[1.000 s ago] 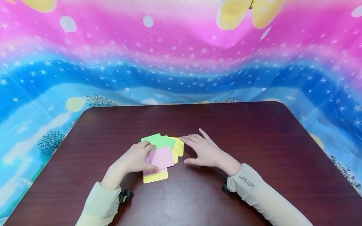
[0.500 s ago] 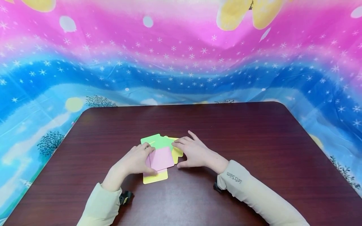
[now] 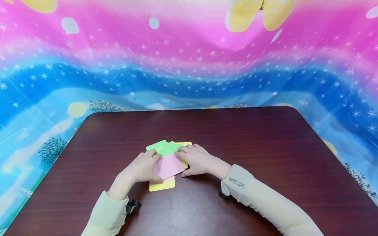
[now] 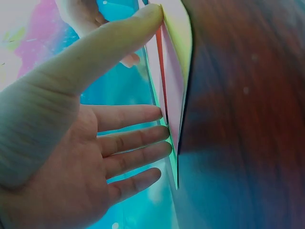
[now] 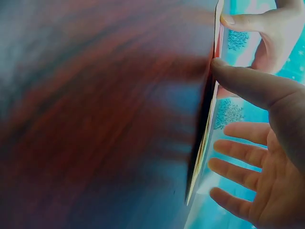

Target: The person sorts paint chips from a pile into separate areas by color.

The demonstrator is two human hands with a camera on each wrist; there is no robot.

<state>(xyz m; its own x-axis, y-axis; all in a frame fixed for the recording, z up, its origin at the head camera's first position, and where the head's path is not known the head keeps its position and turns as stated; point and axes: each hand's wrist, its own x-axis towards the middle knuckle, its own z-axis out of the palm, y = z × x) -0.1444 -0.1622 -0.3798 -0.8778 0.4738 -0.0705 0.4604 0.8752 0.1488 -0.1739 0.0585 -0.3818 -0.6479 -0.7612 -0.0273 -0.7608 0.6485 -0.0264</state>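
Note:
A loose pile of coloured cards lies on the dark wooden table: a pink card on top, a green one behind it, yellow ones at the front and at the back right. My left hand touches the pile's left side with straight fingers, thumb at the pink card's front corner. My right hand rests against the pile's right side, fingers over the yellow card. In the left wrist view the thumb presses the card edges. The right wrist view shows my thumb on the stack's edge.
A bright pink and blue cloth with stars hangs behind and around the table. Black wrist-camera mounts show under both sleeves. Bare table surface stretches to the left, right and far side of the cards.
My right hand has slid left from beside the pile onto its right side, covering the yellow card. The pink card has turned slightly. My left hand has hardly moved.

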